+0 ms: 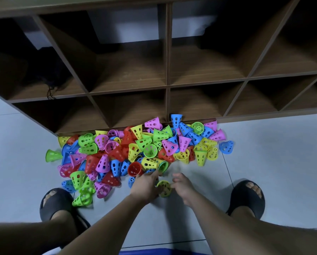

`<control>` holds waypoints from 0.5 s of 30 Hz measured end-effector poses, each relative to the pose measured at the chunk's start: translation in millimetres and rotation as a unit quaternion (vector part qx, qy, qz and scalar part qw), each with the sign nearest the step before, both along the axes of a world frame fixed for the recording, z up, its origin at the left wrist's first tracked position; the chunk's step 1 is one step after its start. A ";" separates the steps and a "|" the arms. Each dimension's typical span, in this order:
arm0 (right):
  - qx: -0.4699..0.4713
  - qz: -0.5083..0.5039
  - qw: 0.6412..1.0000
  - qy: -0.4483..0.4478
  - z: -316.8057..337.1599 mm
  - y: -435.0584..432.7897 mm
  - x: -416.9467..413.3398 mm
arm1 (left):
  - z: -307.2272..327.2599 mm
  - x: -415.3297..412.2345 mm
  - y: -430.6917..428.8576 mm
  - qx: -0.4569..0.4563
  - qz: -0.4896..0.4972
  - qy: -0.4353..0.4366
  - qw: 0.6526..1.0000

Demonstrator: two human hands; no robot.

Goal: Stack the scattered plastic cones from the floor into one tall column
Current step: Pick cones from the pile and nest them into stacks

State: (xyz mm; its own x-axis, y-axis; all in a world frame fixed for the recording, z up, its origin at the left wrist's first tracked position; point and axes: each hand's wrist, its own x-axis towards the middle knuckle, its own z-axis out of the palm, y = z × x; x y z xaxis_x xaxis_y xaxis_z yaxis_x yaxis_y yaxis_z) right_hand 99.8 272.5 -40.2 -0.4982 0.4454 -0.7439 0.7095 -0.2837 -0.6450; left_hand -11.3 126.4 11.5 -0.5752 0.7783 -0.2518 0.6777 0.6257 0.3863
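A big heap of perforated plastic cones [135, 150] in red, blue, green, yellow and pink lies on the floor against the shelf's foot. One yellow cone [164, 188] stands upright on the tile between my hands, apart from the heap. My left hand [146, 184] reaches forward with straight fingers, whose tips touch the heap's front edge beside a red cone [134, 169] and a green-rimmed yellow cone [162, 165]. My right hand [181, 184] hovers just right of the standing yellow cone, fingers loosely spread and blurred, thumb at the cone's rim. Neither hand grips anything.
A dark wooden cubby shelf [167, 85] rises right behind the heap. My feet in black slippers [54, 203] [247, 197] flank the hands on grey tile [273, 153]. A lone blue cone [226, 147] lies off the heap's right side. Something blue [146, 252] shows at the bottom edge.
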 end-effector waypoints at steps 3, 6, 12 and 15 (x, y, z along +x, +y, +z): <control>0.072 0.051 0.996 -0.026 12.3 15.4 0.8 | 0.0 0.4 7.6 0.000 0.003 0.005 1.000; 0.135 0.148 0.979 -0.038 36.0 50.4 -7.1 | -1.4 -3.0 17.9 0.005 0.006 0.014 1.000; 0.267 0.320 0.905 -0.084 108.9 150.2 -29.3 | 9.6 -12.2 41.3 0.036 -0.004 0.031 0.999; 0.290 0.411 0.855 -0.127 143.9 190.3 -31.6 | 14.5 -14.1 54.6 0.047 -0.007 0.030 0.998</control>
